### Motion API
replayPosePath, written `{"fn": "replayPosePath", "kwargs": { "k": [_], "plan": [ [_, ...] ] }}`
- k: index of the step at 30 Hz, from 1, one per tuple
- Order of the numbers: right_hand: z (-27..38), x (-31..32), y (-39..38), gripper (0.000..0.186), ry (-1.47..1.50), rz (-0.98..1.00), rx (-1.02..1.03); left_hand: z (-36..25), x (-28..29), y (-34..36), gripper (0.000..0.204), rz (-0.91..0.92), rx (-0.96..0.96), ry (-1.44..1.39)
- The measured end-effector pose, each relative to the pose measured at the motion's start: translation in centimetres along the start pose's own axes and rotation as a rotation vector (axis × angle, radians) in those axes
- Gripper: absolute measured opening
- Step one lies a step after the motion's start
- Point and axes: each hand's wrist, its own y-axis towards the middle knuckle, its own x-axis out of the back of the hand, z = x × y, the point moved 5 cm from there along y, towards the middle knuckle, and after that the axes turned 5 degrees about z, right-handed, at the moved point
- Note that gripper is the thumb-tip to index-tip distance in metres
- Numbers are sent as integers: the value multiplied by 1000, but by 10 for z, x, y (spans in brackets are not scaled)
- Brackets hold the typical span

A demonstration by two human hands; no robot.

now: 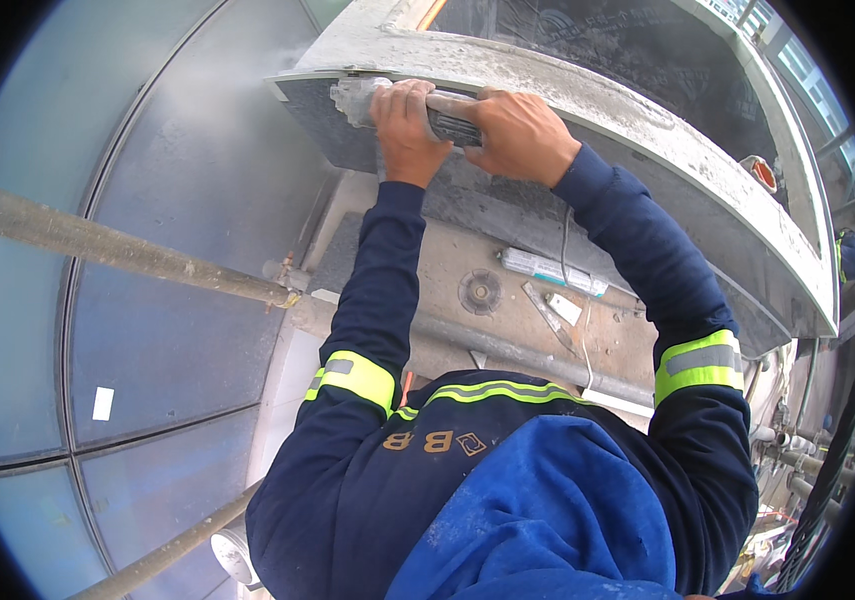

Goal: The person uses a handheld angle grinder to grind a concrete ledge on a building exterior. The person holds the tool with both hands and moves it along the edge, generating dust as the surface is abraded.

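A dusty grey power tool is held at the far left end of a dark slab, just below the edge of a pale frame; whether the slab is touched cannot be told. It is clamped between both hands, the left hand wrapped near its head and the right hand closed around its rear. A stiff, fairly heavy body is suggested, perhaps made slippery by dust; it is best gripped along the ribbed casing, clear of the head. The frame is rough and powder-streaked, and black, wrinkled sheeting is enclosed by it. Nearer, a round grey disc and a silver tube are seen on a brown, dusty ledge. At left, smooth bluish panels are crossed by a scuffed round pole.
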Motion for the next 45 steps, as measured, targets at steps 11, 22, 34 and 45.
{"fn": "replayPosePath", "kwargs": {
  "k": [11,22,34,45],
  "plan": [
    [1,17,-34,64,-1,-47,7,-32,1,-1,58,-35,-25,9],
    [4,24,-39,59,-4,-16,-29,-35,-3,-4,66,-79,-46,28],
    [2,8,-15,63,-1,20,-29,-16,-2,-3,68,-25,-8,8],
    [4,9,4,43,15,25,-13,3,-3,0,72,-12,20,15]
  ]
}}
